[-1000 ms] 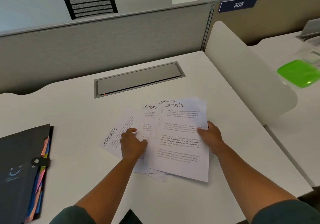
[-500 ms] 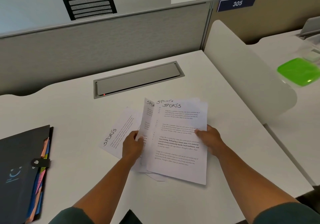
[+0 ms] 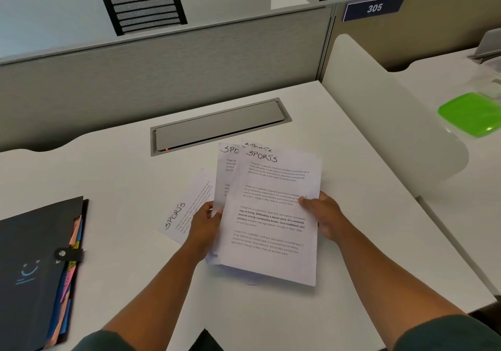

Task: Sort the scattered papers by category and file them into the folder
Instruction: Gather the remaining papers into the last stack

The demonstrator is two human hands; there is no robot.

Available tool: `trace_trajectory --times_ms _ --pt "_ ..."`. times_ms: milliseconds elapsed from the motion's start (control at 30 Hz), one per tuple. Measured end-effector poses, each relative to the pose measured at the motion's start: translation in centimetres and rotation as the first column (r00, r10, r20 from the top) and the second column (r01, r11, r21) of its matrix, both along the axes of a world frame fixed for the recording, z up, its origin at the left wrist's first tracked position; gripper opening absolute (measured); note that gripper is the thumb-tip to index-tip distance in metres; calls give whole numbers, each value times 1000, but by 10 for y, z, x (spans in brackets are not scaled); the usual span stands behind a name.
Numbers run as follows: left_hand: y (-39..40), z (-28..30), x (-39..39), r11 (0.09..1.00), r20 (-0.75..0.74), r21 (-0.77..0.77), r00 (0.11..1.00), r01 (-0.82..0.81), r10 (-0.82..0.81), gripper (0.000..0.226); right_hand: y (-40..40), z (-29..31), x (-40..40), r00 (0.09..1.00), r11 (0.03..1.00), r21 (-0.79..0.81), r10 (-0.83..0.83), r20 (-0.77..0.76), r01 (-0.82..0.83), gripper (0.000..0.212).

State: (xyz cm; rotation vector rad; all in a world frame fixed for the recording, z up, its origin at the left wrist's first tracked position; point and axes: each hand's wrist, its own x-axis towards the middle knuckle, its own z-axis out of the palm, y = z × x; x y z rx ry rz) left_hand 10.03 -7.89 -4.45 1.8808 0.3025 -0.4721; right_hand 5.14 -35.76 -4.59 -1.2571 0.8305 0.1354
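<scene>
The SPORTS sheets (image 3: 271, 215) are gripped at both edges by the left hand (image 3: 206, 223) and right hand (image 3: 324, 215); edges should be squared before filing in the folder (image 3: 35, 264).

"SPORTS" is handwritten atop the front sheet (image 3: 273, 215) and on a loose sheet (image 3: 187, 209) lying beside it; a blue sign (image 3: 374, 8) reads "305".

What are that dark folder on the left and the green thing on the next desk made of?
The folder looks like matte black plastic, perhaps polypropylene: thin, stiff cover, dull sheen, with a snap strap and coloured paper-like tabs at its edge. The green thing seems glossy translucent plastic, since it shows bright highlights; what it is I cannot tell.
</scene>
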Motion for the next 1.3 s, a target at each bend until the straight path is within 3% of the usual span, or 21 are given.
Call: trace_trajectory --times_ms 267,367,467,667,833,933,1167,1300 --pt "-2 5 -2 997 -59 -75 998 32 -37 22 2 1 2 998 997 -55 63 1 -63 25" --pt "-1 2 0 996 -60 -82 997 -46 42 15 2 -1 1 999 992 -122 43 -6 -43 25" --pt "5 -3 2 981 -58 -59 982 -184 181 24 1 1 0 999 975 -219 31 -25 -36 28" --pt "25 -12 2 897 63 189 916 -400 396 48 2 5 -4 992 913 -393 79 -100 -112 33" --pt "35 -17 -1 773 -43 473 865 -423 500 99 6 6 -4 984 899 -411 94 -152 -149 34" --pt "32 -11 0 744 -124 538 835 -397 536 114 8 6 -4 980 904 -392 114 -163 -171 31" --pt "29 -6 7 787 -187 425 808 -447 559 96 12 4 -3 965 914 -331 178 -193 -234 34" --pt "33 -14 3 814 -131 238 812 -531 568 81 13 5 -4 959 918 -297 213 -188 -262 35"
